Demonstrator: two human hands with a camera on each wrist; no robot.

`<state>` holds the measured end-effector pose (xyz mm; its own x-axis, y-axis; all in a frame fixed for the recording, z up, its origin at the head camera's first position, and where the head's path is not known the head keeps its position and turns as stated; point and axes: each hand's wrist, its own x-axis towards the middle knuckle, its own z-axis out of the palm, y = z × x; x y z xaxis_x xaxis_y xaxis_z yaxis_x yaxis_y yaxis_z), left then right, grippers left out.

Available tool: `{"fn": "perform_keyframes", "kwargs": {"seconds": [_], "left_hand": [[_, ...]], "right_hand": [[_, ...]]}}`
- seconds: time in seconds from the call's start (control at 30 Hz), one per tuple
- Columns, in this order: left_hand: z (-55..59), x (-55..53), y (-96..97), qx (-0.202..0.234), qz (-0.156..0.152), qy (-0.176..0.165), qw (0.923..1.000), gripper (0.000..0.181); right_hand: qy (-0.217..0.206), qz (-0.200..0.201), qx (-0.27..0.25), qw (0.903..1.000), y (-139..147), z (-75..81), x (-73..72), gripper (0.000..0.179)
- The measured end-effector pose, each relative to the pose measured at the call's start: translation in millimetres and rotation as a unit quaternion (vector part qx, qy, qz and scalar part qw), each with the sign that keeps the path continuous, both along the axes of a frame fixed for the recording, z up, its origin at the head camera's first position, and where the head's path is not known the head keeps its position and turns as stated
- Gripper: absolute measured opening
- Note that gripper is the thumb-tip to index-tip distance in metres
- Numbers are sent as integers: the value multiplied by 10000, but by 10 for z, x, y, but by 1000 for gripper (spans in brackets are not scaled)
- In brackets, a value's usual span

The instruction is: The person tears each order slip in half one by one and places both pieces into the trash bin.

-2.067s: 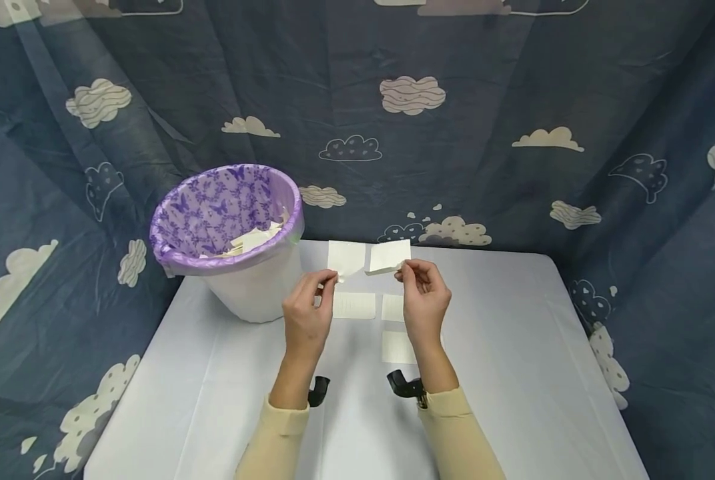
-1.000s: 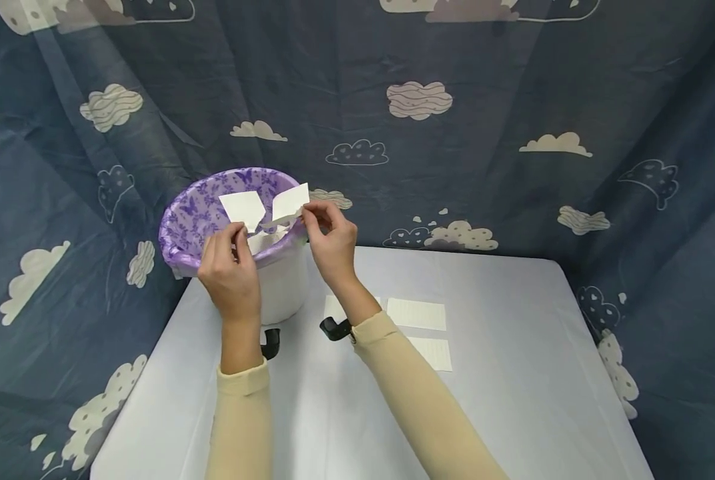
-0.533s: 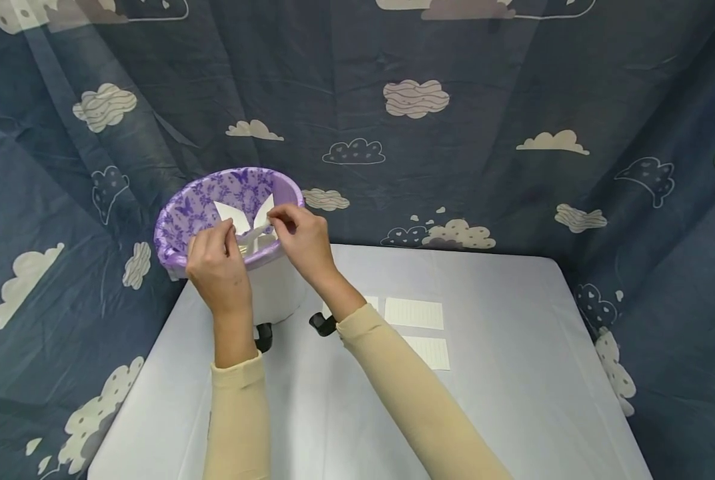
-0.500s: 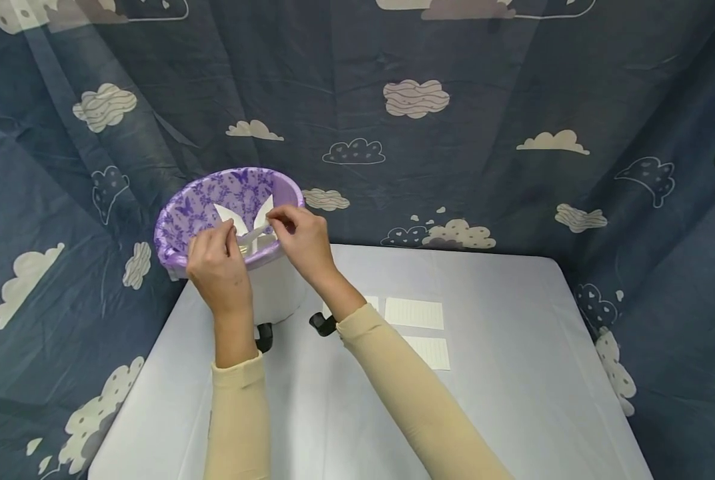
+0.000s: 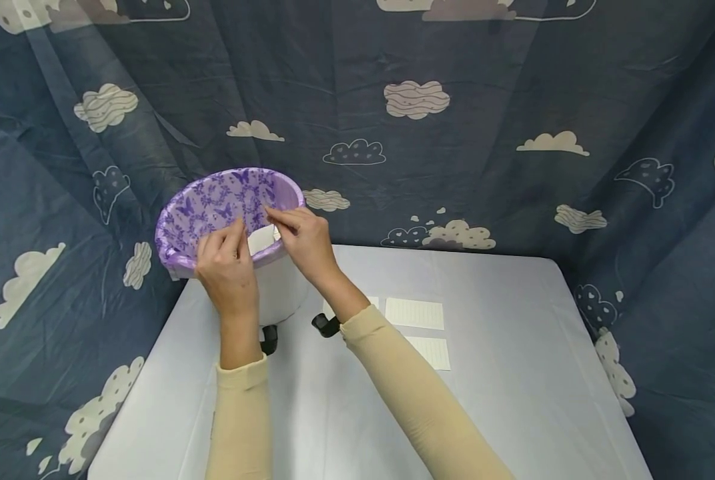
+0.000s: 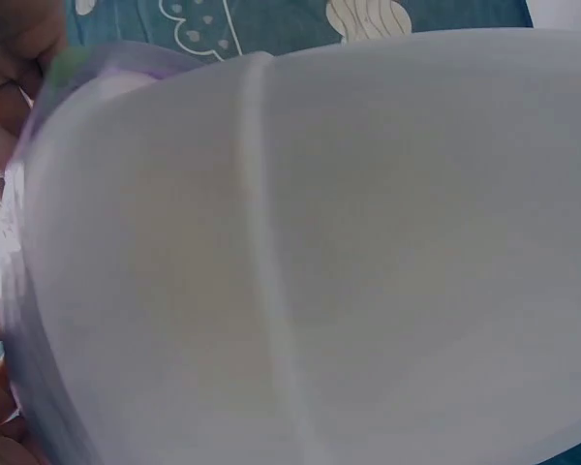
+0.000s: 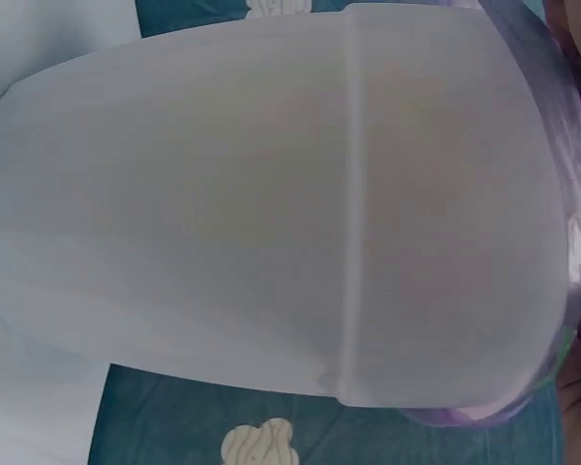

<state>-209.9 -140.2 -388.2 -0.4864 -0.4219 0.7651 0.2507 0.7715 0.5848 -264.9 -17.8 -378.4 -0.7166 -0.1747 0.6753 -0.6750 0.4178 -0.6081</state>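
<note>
Both hands hover over the near rim of a white waste bin (image 5: 282, 290) lined with a purple butterfly-print bag (image 5: 213, 193). My left hand (image 5: 228, 270) is at the front of the rim, fingers bent, with no paper seen in it. To its right, my right hand (image 5: 306, 243) reaches over the rim, thumb and index finger a little apart, also without visible paper. Inside the bin, white paper (image 5: 261, 240) shows between the hands; the rest is hidden. The wrist views mostly show the bin's pale wall (image 6: 387, 242), with fingers only at the edge.
Two lined cream paper slips (image 5: 414, 313) (image 5: 427, 352) lie on the white table (image 5: 513, 373) right of the bin. Another slip (image 5: 372, 302) is partly covered by the right forearm. A dark cloud-print curtain (image 5: 453, 187) hangs behind.
Two paper pieces, pulled apart above the table, were carried left over the bin and lowered inside. They are no longer seen at the fingertips; the left hand has shifted slightly right and up.
</note>
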Motion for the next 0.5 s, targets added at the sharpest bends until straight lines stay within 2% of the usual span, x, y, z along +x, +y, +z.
{"fn": "perform_keyframes", "kwargs": {"seconds": [0.13,0.23,0.4,0.5], "left_hand": [[36,31,77,-46,-147,257,9996,23],[45,50,162,-140,-380,526,9978,23],[-27,54,377,-355,-1103,962,9886,16],[-137,33,506,-452,-1579,970,9816,15]], "right_hand": [[134,71,-363,9992,71,21,21,22],[192,72,-616,9979,154,31,38,22],[112,-149,-1018,9946,380,-67,85,23],[-73,-357,-1211,9920,562,-208,116,24]]}}
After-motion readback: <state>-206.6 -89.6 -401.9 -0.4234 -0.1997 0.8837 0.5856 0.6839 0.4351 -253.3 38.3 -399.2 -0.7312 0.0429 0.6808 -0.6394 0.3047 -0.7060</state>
